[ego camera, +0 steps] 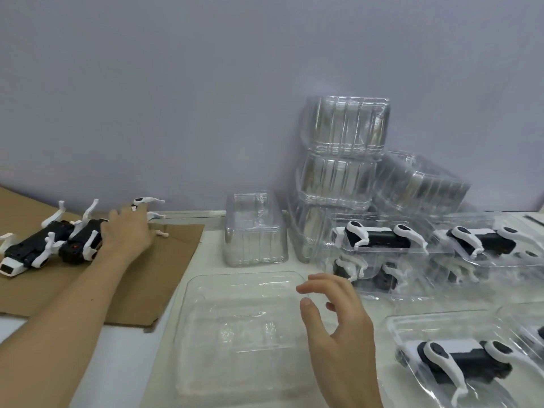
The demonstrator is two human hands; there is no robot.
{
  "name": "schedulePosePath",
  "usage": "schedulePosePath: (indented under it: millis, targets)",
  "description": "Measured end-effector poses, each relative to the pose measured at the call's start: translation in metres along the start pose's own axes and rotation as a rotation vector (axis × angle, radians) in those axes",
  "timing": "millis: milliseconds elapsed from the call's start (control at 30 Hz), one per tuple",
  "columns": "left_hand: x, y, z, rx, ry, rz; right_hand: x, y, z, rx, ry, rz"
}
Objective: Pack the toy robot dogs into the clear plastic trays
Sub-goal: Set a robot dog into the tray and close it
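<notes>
Two black-and-white toy robot dogs (28,248) (78,244) lie on their backs on a brown cardboard sheet (164,260) at the left. My left hand (126,232) reaches over them and its fingers rest on a third dog (147,200), of which only white legs show past the fingertips. An empty clear plastic tray (235,319) lies in front of me. My right hand (338,325) hovers over that tray's right edge, fingers loosely curled, holding nothing.
Stacks of empty clear trays stand by the wall: a short one (254,231) and taller ones (344,125) (421,184). Trays with dogs in them are piled at the right (379,240) (482,240) and sit at the lower right (459,357).
</notes>
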State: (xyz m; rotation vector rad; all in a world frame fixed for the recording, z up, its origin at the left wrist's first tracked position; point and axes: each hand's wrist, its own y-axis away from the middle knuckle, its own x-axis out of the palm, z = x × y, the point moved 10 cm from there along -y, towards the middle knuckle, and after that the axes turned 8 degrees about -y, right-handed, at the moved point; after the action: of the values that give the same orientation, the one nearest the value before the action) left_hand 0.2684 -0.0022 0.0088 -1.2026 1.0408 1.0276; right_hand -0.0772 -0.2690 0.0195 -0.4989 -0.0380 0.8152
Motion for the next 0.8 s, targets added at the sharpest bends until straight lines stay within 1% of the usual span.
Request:
schedulePosePath:
  millis: [33, 100, 167, 200, 267, 333, 400, 467, 533, 600, 667, 733, 800]
  targets:
    - [-0.005, 0.002, -0.001, 0.000, 0.017, -0.073, -0.002, -0.001, 0.000, 0.000, -0.005, -0.005]
    - [-0.017, 0.014, -0.008, 0.030, 0.124, -0.220, -0.004, -0.004, -0.002, 0.006, -0.007, -0.012]
    - [-0.022, 0.029, -0.012, 0.046, 0.337, -0.302, -0.005, -0.004, -0.002, 0.010, -0.017, -0.005]
    - [-0.020, 0.037, -0.009, 0.010, 0.473, -0.317, -0.004, -0.004, 0.000, 0.006, -0.029, 0.001]
    - [-0.012, 0.056, 0.000, -0.143, 0.776, -0.316, -0.004, -0.003, 0.005, -0.006, -0.056, 0.011]
    - [0.001, 0.076, 0.007, -0.295, 1.053, -0.270, -0.002, -0.001, 0.007, -0.006, -0.084, 0.023]
    - [0.006, 0.096, 0.008, -0.366, 1.284, -0.245, 0.000, 0.001, 0.008, -0.004, -0.110, 0.037]
    - [-0.001, 0.115, 0.010, -0.367, 1.456, -0.244, 0.001, 0.002, 0.012, -0.017, -0.119, 0.048]
    - [-0.023, 0.136, 0.009, -0.285, 1.552, -0.252, 0.002, 0.004, 0.016, -0.046, -0.109, 0.063]
    - [-0.064, 0.163, 0.008, -0.116, 1.473, -0.369, 0.003, 0.007, 0.024, -0.115, -0.068, 0.067]
    - [-0.099, 0.194, -0.002, 0.053, 1.387, -0.467, 0.004, 0.013, 0.038, -0.236, 0.011, 0.064]
    - [-0.115, 0.219, -0.020, 0.163, 1.383, -0.460, 0.010, 0.023, 0.053, -0.394, 0.075, 0.083]
    - [-0.122, 0.236, -0.040, 0.247, 1.380, -0.417, 0.020, 0.033, 0.064, -0.523, 0.117, 0.120]
